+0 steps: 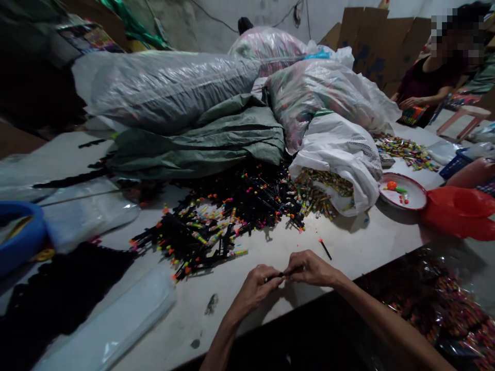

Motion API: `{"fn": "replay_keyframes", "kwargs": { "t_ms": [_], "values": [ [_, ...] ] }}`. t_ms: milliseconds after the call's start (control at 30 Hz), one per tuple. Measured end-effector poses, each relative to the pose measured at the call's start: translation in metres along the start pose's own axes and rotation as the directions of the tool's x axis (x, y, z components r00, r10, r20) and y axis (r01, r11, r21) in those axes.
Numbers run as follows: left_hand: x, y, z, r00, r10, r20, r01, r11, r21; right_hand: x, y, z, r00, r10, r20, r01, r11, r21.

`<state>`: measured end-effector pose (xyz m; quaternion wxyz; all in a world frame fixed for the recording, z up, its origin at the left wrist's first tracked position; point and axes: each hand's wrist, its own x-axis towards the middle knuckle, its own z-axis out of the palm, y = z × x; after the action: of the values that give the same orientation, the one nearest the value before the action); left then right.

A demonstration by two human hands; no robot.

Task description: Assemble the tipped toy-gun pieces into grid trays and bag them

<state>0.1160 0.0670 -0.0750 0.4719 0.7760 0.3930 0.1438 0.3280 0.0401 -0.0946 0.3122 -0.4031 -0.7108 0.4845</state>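
Near the table's front edge, my left hand (255,286) and my right hand (311,268) meet, fingertips almost touching. Both are closed in a pinch on a slim black stick-like piece (281,274); whether it is one piece or two joined ends I cannot tell. Just beyond my right hand lies a loose black stick (326,250) with an orange tip. Farther back spreads a heap of black sticks (255,201) with bright orange, pink and yellow tips. Patterned yellow tubes (323,188) spill from a white sack (340,149).
Large stuffed bags (174,87) and a green cloth sack (204,141) stand behind the heap. At left are a blue basin (23,234) and clear plastic sleeves (112,319). A white dish (413,193) and a red bag (456,211) sit right. Another person (429,82) works at back right.
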Motion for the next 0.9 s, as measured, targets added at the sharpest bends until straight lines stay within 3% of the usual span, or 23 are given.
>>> {"fn": "replay_keyframes", "kwargs": {
  "t_ms": [67, 133, 200, 267, 333, 433, 500, 567, 633, 700, 767, 800, 900],
  "values": [
    [0.001, -0.008, -0.014, 0.996, -0.016, -0.09, 0.025, 0.995, 0.094, 0.005, 0.006, -0.007, 0.988, 0.053, -0.146, -0.061, 0.997, -0.052],
    [0.002, -0.017, -0.032, 0.967, -0.019, -0.255, 0.092, 0.956, 0.278, 0.015, 0.014, -0.021, 0.937, 0.145, -0.318, -0.219, 0.952, -0.213],
    [0.005, -0.025, -0.044, 0.897, 0.03, -0.441, 0.192, 0.873, 0.449, 0.028, 0.021, -0.036, 0.843, 0.236, -0.483, -0.451, 0.8, -0.396],
    [0.012, -0.027, -0.043, 0.831, 0.089, -0.55, 0.236, 0.837, 0.493, 0.04, 0.025, -0.045, 0.768, 0.289, -0.571, -0.599, 0.64, -0.481],
    [0.025, -0.024, -0.028, 0.827, 0.086, -0.555, 0.168, 0.905, 0.391, 0.045, 0.025, -0.043, 0.744, 0.318, -0.587, -0.642, 0.585, -0.496],
    [0.051, -0.016, 0.009, 0.874, -0.088, -0.478, 0.072, 0.996, -0.051, 0.038, 0.022, -0.022, 0.753, 0.35, -0.557, -0.622, 0.655, -0.43],
    [0.067, -0.01, 0.031, 0.886, -0.256, -0.386, 0.084, 0.908, -0.41, 0.026, 0.02, -0.003, 0.792, 0.348, -0.502, -0.549, 0.767, -0.333],
    [0.077, -0.006, 0.043, 0.877, -0.376, -0.299, 0.076, 0.723, -0.687, 0.014, 0.02, 0.01, 0.843, 0.316, -0.435, -0.438, 0.873, -0.214],
    [0.081, -0.003, 0.044, 0.862, -0.443, -0.246, 0.051, 0.558, -0.828, 0.008, 0.023, 0.011, 0.898, 0.284, -0.336, -0.336, 0.936, -0.107],
    [0.078, -0.003, 0.039, 0.835, -0.496, -0.239, 0.061, 0.514, -0.855, 0.011, 0.026, -0.004, 0.92, 0.254, -0.298, -0.29, 0.954, -0.081],
    [0.071, -0.003, 0.031, 0.812, -0.528, -0.25, 0.107, 0.556, -0.825, 0.023, 0.029, -0.029, 0.886, 0.219, -0.409, -0.318, 0.929, -0.191],
    [0.068, -0.003, 0.028, 0.812, -0.527, -0.252, 0.128, 0.581, -0.804, 0.032, 0.03, -0.043, 0.838, 0.201, -0.508, -0.376, 0.887, -0.268],
    [0.059, -0.002, 0.024, 0.864, -0.449, -0.225, 0.133, 0.637, -0.759, 0.059, 0.032, -0.074, 0.708, 0.207, -0.676, -0.588, 0.702, -0.401]
  ]
}}
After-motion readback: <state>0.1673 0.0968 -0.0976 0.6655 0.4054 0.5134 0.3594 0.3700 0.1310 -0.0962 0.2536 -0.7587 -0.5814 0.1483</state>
